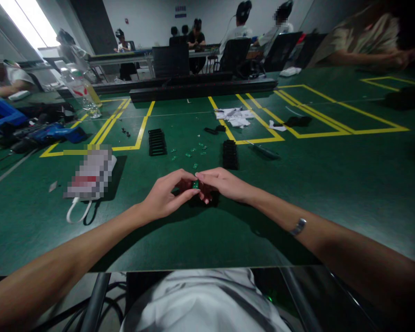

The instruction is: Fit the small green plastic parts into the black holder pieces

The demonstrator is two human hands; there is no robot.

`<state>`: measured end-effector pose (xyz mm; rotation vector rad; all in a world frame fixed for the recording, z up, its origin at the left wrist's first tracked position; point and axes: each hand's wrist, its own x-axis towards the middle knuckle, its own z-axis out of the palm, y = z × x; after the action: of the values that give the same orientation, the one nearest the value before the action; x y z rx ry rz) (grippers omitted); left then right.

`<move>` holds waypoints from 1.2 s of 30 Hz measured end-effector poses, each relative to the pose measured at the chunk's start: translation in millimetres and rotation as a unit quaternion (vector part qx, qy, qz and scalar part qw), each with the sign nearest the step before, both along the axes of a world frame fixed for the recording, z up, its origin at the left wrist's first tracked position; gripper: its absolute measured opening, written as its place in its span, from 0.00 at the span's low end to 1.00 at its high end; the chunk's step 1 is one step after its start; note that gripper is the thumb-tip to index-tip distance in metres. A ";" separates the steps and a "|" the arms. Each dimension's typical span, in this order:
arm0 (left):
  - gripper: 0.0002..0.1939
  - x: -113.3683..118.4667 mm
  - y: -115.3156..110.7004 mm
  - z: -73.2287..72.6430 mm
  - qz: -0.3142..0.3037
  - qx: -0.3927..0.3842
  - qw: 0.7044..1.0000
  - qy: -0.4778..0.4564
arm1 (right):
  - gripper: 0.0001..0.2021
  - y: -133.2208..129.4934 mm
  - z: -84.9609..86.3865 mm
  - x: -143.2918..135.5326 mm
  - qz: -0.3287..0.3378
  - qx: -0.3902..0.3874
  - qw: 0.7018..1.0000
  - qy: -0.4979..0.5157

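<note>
Near the middle of the green table, my left hand [171,191] and my right hand [221,184] meet around a small green circuit board [195,184]. Fingers of both hands are closed on it, and part of the board is hidden behind them. Just beyond my fingertips lie several loose green boards [188,155]. A black slotted rack [157,142] is to their left. On the right, a second black slotted piece [230,154] sits close past my right hand.
A white power bank [93,173] with a short cable lies at left. Crumpled white paper [235,116], a screwdriver-like tool [264,151] and small black parts [214,130] are farther back. A blue power tool [60,133] and bottles [83,94] stand left. People sit at other tables.
</note>
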<state>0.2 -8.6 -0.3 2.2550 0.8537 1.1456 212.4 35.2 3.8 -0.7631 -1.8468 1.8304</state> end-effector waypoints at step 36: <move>0.14 -4.8 6.7 -3.5 0.030 0.092 0.989 0.114 | 0.21 1.6 -5.5 -3.1 -0.025 0.011 1.000 0.001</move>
<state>-4.7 -1.9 -3.8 2.5657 0.9433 1.0431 209.3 36.8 -1.7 -0.7923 -1.8260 1.7760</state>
